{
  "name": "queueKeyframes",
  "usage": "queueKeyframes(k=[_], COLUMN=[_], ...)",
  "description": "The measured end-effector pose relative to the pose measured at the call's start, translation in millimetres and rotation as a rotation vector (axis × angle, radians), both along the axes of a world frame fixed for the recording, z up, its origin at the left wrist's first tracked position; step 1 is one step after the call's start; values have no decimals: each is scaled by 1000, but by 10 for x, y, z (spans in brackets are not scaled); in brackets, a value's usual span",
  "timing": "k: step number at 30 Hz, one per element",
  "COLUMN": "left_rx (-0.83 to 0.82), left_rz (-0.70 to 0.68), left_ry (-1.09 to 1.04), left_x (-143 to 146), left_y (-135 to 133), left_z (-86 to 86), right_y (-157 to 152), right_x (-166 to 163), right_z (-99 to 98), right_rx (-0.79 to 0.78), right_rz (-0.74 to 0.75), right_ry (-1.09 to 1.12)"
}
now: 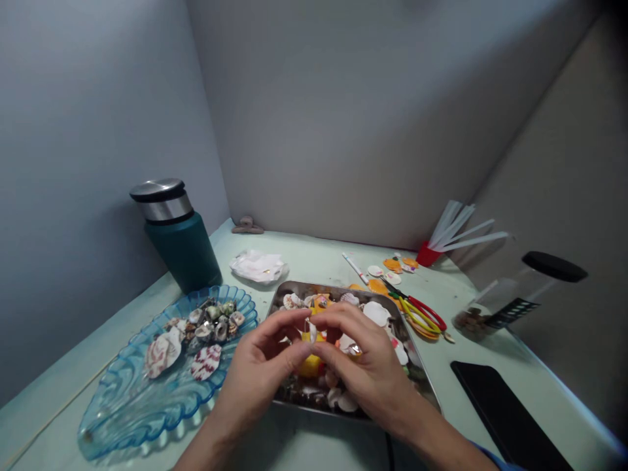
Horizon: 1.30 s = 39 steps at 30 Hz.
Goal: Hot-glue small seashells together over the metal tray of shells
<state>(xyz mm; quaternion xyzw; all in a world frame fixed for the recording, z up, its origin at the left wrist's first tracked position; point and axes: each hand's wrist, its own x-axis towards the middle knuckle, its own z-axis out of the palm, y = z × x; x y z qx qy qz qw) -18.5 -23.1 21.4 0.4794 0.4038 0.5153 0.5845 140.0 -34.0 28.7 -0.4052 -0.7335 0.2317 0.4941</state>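
Observation:
Over a metal tray (429, 383) filled with shells and bright yellow and orange pieces, my two hands meet fingertip to fingertip. Between them is a small whitish piece (313, 331) that looks like a shell, held upright. My left hand (260, 363) pinches it from the left with thumb and forefinger. From the other side, the thumb and forefinger of my right hand (366, 356) close on it too. A white scallop shell (377, 313) lies in the tray past my right hand. My hands hide much of the tray's middle.
At left, a blue leaf-shaped glass dish (142, 405) holds several shells; behind it stands a teal bottle (184, 252). Crumpled white plastic (259, 266) lies farther back. Right of the tray are scissors (419, 309), a phone (505, 415), a tilted-looking jar (510, 301) and a red cup of glue sticks (428, 254).

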Motion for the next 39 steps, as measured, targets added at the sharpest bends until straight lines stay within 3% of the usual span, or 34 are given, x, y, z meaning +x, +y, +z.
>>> queueKeyframes(k=[13,20,26,32,39], left_rx=[-91,-112,-104,-67,-30], left_rz=[-59,-47,-13,23,26], left_ry=[-161,-210,-167,-127,-62], left_x=[-22,1,34,54,18], left_y=[57,41,13,15,3], left_z=[-84,-74,-74,-64,-90], right_y=[-27,-43,-54,-50,-49], right_x=[-38,-64,-71,-55,-44], right_z=[-20,-5,-38,-117,-131], right_rx=[-314,-62,39,241,263], right_rz=[27,-81,-102,-175,-155], right_ry=[245,155,90,-101,-147])
